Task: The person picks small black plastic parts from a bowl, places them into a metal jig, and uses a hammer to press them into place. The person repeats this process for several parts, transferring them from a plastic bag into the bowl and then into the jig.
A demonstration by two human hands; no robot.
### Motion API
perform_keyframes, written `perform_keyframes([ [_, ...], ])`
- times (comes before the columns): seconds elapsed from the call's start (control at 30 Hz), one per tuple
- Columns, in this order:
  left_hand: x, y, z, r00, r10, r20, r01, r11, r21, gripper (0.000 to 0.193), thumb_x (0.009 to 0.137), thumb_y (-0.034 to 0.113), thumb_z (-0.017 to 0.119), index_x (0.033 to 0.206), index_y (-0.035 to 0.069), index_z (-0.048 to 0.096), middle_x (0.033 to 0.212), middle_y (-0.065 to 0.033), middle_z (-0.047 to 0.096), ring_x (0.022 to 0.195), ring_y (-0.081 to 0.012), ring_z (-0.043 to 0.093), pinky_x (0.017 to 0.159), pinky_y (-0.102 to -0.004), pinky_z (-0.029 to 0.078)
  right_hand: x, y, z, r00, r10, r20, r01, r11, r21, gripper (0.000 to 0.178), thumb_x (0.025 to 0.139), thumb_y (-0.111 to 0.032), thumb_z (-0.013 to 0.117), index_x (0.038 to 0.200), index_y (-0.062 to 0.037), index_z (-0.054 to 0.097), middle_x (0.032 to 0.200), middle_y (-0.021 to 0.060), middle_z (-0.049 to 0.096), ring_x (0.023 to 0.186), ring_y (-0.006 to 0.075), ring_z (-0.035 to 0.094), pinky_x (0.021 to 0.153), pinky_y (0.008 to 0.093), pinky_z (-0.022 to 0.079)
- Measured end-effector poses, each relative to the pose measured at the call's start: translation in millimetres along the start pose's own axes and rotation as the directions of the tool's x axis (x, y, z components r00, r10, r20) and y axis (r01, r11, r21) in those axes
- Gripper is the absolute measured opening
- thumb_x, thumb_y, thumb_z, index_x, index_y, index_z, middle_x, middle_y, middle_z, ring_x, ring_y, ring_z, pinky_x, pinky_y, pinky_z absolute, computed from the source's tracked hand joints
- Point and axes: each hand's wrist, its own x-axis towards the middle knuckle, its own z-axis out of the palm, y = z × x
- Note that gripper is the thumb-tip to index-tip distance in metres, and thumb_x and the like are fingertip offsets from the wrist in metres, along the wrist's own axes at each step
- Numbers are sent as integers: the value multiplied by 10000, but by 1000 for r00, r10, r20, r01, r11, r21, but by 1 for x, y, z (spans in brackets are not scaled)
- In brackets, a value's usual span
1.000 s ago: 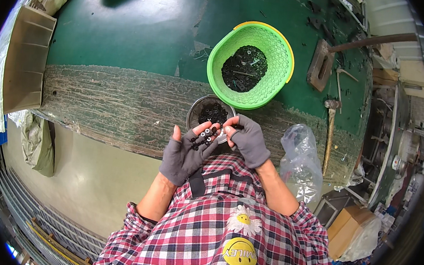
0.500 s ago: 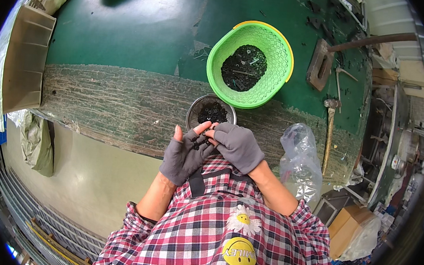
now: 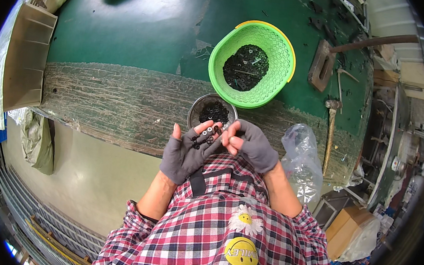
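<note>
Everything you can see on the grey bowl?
The bowl is round and grey, apparently metal, with a shiny rim. It sits upright on the worn front strip of the green table, partly filled with small dark pieces, some ring-shaped. The green basket overlaps its far rim in view, and the left hand covers part of its near side; whether either touches it isn't clear.

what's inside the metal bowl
The metal bowl holds small black pieces, some ring-shaped. The left hand and right hand cover part of its near side; anything beneath the top layer is hidden.
</note>
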Motion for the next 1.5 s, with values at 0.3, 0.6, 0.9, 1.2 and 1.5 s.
perform_keyframes([
  [0.3,1,-1,4,1000,-5,24,4,999,54,852,982,646,361,1481,-44,325,1527,-225,354,1413,-315,368,1207,-431,283,6,-1,5,995,-29,94,52,965,-258,116,836,-85,708,911,-42,631,864,25,606,708,90,521,662,242,429],
  [0.6,1,-2,3,1000,-20,10,19,993,113,895,968,674,370,1523,-16,242,1567,-185,309,1415,-325,370,1168,-513,319,24,14,38,915,-356,189,292,263,-919,228,777,-207,772,980,-122,713,872,76,708,805,259,692,670,356,540],
  [0.9,5,-3,-8,994,-6,107,-2,997,75,832,995,639,322,1503,-19,310,1533,-198,356,1408,-306,372,1199,-423,277,20,8,32,966,-248,-71,67,509,-858,258,764,-177,785,1000,-109,706,706,62,601,575,181,543,571,321,449],
  [1.2,4,-4,0,999,9,46,-12,998,67,876,972,649,393,1497,-45,291,1543,-220,328,1420,-303,350,1206,-419,270,27,27,17,793,-584,174,416,311,-854,206,798,-95,752,1002,-80,731,756,95,646,643,231,623,621,330,500],
  [1.5,2,-3,-4,999,5,32,-6,999,36,870,974,640,403,1494,-48,292,1544,-229,321,1425,-304,348,1207,-417,277,15,11,26,944,-327,-31,127,451,-883,83,830,-87,716,899,-43,701,753,59,642,665,154,601,643,290,488],
])
